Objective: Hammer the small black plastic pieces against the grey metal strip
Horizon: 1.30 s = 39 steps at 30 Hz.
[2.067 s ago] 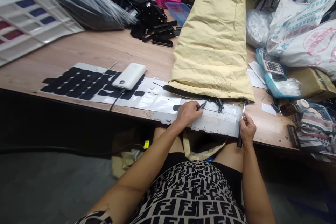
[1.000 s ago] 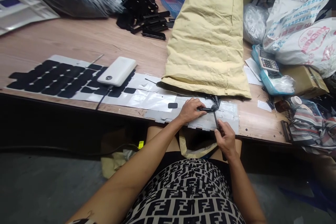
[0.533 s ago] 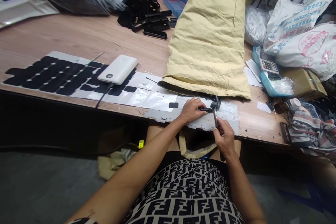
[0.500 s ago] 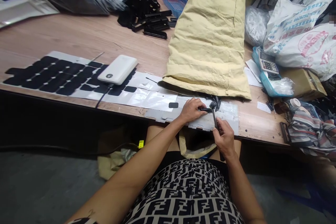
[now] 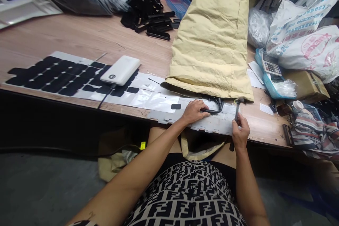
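Note:
My left hand (image 5: 195,113) is closed on one end of a slim black bar-shaped part (image 5: 212,112), which lies on a grey board (image 5: 173,117) at the table's front edge. Beyond the bar, a dark piece (image 5: 220,103) comes out from under the hem of a cream fabric bag (image 5: 210,49). My right hand (image 5: 241,130) grips a small hammer (image 5: 237,113) by its handle. The hammer's head is at the bag's right front corner, apart from the black part.
A white power bank (image 5: 120,70) with a cable rests on black patches on a white sheet (image 5: 148,88). Black plastic parts (image 5: 159,24) lie in a heap behind. On the right are a calculator (image 5: 271,65) in a blue tray, a cardboard box (image 5: 304,83) and a striped cloth (image 5: 309,127).
My right hand has moved the hammer to the right, away from the black part. My left hand keeps its hold on the part in nearly the same place.

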Tool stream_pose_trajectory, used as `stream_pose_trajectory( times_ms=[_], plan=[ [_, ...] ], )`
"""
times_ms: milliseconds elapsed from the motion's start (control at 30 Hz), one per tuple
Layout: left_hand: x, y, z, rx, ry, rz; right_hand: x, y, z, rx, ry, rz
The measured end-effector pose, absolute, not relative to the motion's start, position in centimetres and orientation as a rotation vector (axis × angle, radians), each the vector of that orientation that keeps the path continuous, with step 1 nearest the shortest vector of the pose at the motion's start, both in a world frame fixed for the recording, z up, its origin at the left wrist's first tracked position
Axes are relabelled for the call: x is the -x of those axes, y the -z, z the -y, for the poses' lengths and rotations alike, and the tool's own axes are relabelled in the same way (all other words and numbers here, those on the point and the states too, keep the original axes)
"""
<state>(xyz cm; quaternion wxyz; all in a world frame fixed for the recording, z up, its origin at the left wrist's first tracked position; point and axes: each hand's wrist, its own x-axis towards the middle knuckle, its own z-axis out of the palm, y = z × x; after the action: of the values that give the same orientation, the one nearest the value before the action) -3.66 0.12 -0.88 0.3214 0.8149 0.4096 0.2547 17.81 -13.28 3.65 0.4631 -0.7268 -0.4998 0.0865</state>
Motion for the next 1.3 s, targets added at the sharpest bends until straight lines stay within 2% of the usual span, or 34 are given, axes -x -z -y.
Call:
stream_pose_trajectory(
  times_ms=[267,533,833,1000,1167,1300],
  plan=[
    [4.0,1.1,-0.1,-2.14,-0.66,-1.038,-21.9,-0.5,11.2,1.882,-0.388,0.939],
    [4.4,0.6,0.2,-2.177,-0.578,-0.993,-21.9,-0.1,11.5,1.888,-0.345,0.969],
    [6.9,-0.2,7.5,-2.341,-0.434,-0.73,-22.0,0.4,11.5,1.888,-0.321,1.023],
    [5.9,-0.3,9.0,-2.316,-0.52,-0.848,-21.7,0.0,11.6,1.883,-0.342,0.991],
    [1.6,-2.5,5.9,-1.956,-0.719,-1.257,-21.6,-0.2,11.6,1.891,-0.341,1.01],
    [-2.6,-3.6,1.9,-1.745,-0.611,-1.598,-21.8,0.1,11.7,1.889,-0.323,1.01]
  ],
)
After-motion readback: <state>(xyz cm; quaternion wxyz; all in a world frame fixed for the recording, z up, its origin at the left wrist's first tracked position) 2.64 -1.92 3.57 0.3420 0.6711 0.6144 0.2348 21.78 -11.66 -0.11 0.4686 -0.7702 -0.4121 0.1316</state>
